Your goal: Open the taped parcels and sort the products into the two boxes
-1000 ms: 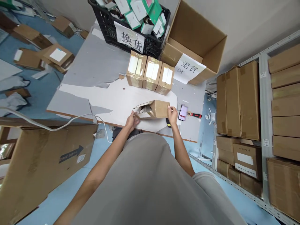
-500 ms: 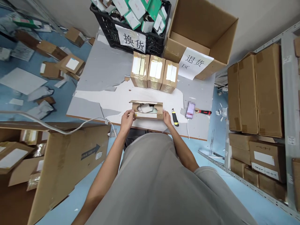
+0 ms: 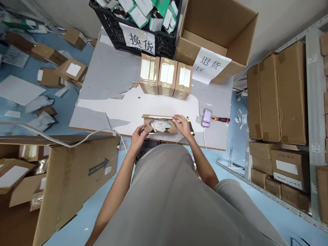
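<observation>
Small open carton point(image 3: 173, 127) is set at the near edge of the table point(image 3: 102, 75), between both hands, opening facing up. Left end is held by the left hand point(image 3: 138, 134), fingers curled narrow at the corner. Far right corner is touched by the right hand point(image 3: 182, 125), fingers reached out near the raised rear flap; whether the flap is pinched cannot be told. Whitish wrapped item point(image 3: 160, 125) with a pale green part is seen inside, exact kind not made out. Black-and-yellow cutter point(image 3: 190, 126) is partly hidden just beside the right hand. Farther right, phone point(image 3: 207, 118) is seen pixelated, with red-and-black-handled tool point(image 3: 222, 120) beside it. Three taped cartons point(image 3: 167, 89) are lined up behind the small carton, labels showing. Black crate point(image 3: 110, 29) and large open carton point(image 3: 189, 54) are placed at the far side, each fronted by a lettered sheet
</observation>
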### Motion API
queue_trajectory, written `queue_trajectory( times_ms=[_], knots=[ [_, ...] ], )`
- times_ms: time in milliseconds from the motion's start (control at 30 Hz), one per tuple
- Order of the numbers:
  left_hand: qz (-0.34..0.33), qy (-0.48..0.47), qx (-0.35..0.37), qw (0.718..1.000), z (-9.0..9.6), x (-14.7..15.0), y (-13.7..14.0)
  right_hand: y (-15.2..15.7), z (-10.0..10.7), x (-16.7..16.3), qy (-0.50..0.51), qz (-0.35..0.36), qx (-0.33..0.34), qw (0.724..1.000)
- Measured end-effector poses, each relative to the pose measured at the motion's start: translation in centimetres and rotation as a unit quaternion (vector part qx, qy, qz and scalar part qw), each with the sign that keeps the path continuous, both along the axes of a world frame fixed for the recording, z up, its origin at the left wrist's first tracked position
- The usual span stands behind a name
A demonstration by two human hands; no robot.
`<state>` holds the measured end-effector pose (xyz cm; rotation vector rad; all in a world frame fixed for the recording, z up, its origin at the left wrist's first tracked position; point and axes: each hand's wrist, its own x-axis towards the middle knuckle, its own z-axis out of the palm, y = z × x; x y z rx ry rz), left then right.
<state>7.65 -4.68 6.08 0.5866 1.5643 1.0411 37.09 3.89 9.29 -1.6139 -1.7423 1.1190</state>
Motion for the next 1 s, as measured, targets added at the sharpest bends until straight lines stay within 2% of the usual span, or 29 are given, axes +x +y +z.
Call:
queue_trajectory(
  times_ms=[167, 300, 433, 600, 667, 767, 833, 867, 933, 1000],
  knots=[
    [-0.053, -0.033, 0.033, 0.997, -0.5, -1.5, -0.3, 3.8, -0.8, -1.1, -0.004, -0.031, 0.009, 0.999],
    [-0.089, -0.063, 0.041, 0.993, -1.2, -2.3, -0.5, 5.9, -2.0, -2.0, 0.006, -0.071, -0.045, 0.996],
    [-0.102, -0.059, 0.065, 0.991, -2.6, -1.8, -1.1, 6.9, -2.9, -3.2, 0.011, -0.120, -0.107, 0.987],
    [-0.097, 0.025, 0.061, 0.993, -4.0, -1.5, -1.7, 7.5, -2.7, -3.7, -0.008, -0.158, -0.113, 0.981],
    [-0.112, 0.092, 0.073, 0.987, -3.7, -1.9, -1.7, 7.4, -2.0, -3.8, -0.028, -0.190, -0.099, 0.976],
    [-0.153, 0.191, 0.113, 0.963, -2.1, -2.2, -1.0, 5.9, -0.5, -4.3, -0.070, -0.231, -0.048, 0.969],
    [-0.190, 0.231, 0.144, 0.943, -0.6, -1.8, -0.2, 4.0, 0.6, -5.0, -0.073, -0.207, -0.021, 0.975],
    [-0.212, 0.241, 0.158, 0.934, 0.2, -1.3, 0.2, 2.8, 1.0, -5.5, -0.063, -0.174, -0.020, 0.983],
    [-0.266, 0.244, 0.167, 0.917, 1.5, 0.2, 1.3, 0.4, 1.5, -6.6, -0.039, -0.076, -0.043, 0.995],
    [-0.323, 0.248, 0.138, 0.903, 2.3, 1.9, 2.3, -1.6, 1.6, -7.5, -0.046, 0.020, -0.082, 0.995]
  ],
)
